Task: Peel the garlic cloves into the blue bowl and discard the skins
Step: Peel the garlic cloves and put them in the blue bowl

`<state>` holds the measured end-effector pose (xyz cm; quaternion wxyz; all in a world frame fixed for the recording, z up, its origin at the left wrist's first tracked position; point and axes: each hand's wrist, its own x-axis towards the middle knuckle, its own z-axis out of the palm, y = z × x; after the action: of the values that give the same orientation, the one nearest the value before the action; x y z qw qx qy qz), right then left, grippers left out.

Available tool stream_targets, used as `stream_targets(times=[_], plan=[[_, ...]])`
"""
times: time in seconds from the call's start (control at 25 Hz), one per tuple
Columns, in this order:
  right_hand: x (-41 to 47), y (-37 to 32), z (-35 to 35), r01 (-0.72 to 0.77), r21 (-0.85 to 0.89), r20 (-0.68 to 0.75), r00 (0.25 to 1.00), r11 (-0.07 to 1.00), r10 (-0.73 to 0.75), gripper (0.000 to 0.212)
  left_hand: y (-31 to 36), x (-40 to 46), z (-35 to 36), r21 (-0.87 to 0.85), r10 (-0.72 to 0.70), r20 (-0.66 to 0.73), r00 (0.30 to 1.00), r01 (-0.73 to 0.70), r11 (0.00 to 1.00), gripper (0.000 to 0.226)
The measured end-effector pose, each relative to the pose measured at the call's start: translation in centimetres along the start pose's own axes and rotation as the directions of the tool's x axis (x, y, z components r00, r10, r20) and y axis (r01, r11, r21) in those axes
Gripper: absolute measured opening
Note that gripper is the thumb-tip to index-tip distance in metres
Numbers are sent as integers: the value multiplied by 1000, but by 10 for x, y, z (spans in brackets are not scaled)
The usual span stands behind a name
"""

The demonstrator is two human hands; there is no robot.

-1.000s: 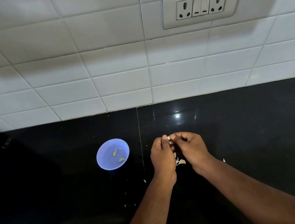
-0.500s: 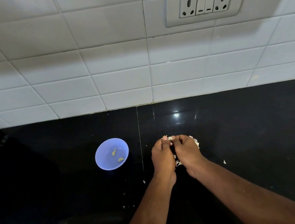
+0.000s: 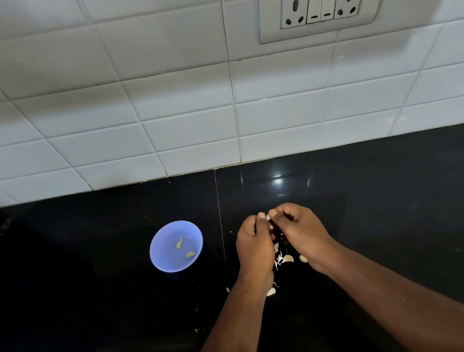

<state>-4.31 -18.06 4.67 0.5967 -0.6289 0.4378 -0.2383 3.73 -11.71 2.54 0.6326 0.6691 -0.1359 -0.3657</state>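
Two bare hands meet over a black counter [image 3: 400,208], the left hand [image 3: 253,245] and the right hand [image 3: 300,230] both curled with fingertips pinched together on a small pale garlic clove [image 3: 267,217], of which only a sliver shows between the thumbs. To the left, just beside the hands but apart from them, a blue bowl [image 3: 158,260] holds two peeled cloves [image 3: 179,243], which suggests the job is well under way but unfinished. Loose skins [image 3: 284,259] lie scattered on the counter beneath and near the wrists, still to be cleared away. The clove is small and likely slippery once bare, so a hard pinch could shoot it out onto the dark surface or down among the skins, where a peeled piece would be easy to lose or throw out with the waste. Papery flakes clinging to the fingers could also ride along into the bowl when the clove is dropped in. A white tiled wall [image 3: 148,97] and a socket panel [image 3: 323,4] stand at the far side
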Motion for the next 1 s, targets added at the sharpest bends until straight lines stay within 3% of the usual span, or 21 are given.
stream_targets(times=[0.2, 0.36, 0.48, 0.76, 0.84, 0.88, 1.0], plan=[[12, 2, -9, -203, 168, 114, 976, 965, 185, 33, 2, -4, 2, -100, -66, 84, 994, 74, 992, 29], [15, 5, -12, -217, 165, 31, 976, 962, 215, 29, -4, -6, 5, -74, -46, 15, 999, 47, 996, 28], [17, 8, -16, -213, 277, -5, 975, 937, 223, 20, -9, 1, -2, 103, 19, -94, 995, -10, 995, 6], [18, 11, -25, -204, 361, 52, 979, 910, 199, 15, 0, 6, -7, 528, 121, 14, 993, -110, 842, 23], [17, 9, -28, -201, 362, 61, 979, 910, 192, 16, 1, 8, -8, 462, 114, -23, 993, -91, 882, 20], [17, 8, -29, -202, 356, 76, 979, 912, 187, 16, 5, 9, -9, 331, 81, -10, 997, -73, 941, 13], [17, 6, -32, -194, 337, 137, 978, 921, 156, 19, 15, 6, -10, 60, -3, 161, 987, -7, 998, 15]])
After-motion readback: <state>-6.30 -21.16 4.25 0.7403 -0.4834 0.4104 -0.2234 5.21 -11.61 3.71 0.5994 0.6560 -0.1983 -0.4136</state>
